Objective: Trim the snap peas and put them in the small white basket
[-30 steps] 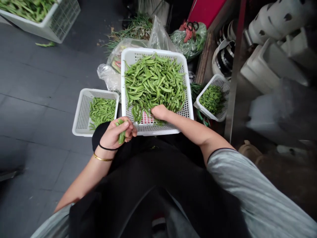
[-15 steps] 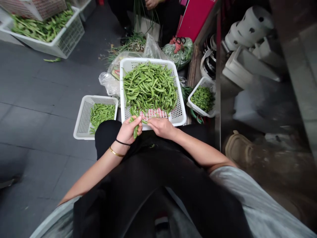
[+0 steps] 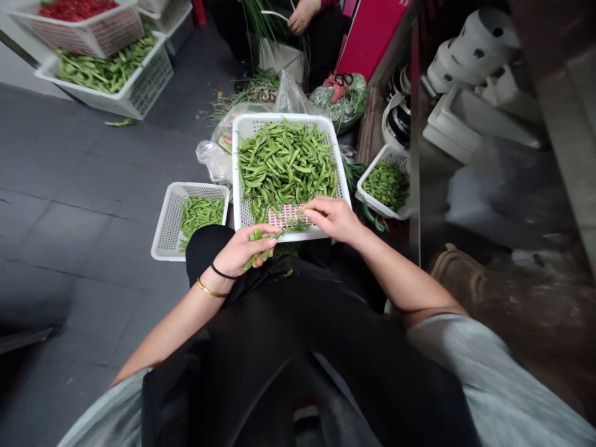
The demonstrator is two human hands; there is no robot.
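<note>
My left hand [image 3: 249, 249] is closed round several green pea pods [image 3: 257, 242], just in front of the large white basket. My right hand [image 3: 335, 217] hovers over that basket's near right part, fingertips pinched together; anything between them is too small to make out. In the large basket [image 3: 238, 186], pea pods [image 3: 291, 158] are heaped toward the far side, and a little pile of green trimmings [image 3: 297, 221] lies by the near rim. A smaller white basket [image 3: 161, 233] on the floor to the left holds more pea pods [image 3: 201, 214].
At right stands a small basket [image 3: 370, 197] of leafy greens, beside a metal edge [image 3: 414, 155]. Plastic bags [image 3: 215, 162] lie behind the large basket. Farther back, another person's hand [image 3: 302, 17] holds long green stalks. Stacked baskets [image 3: 133, 93] stand at upper left.
My hands have come apart. The right one moved right and forward over the basket's near part, while the left keeps its pea pods. The view has shifted slightly.
</note>
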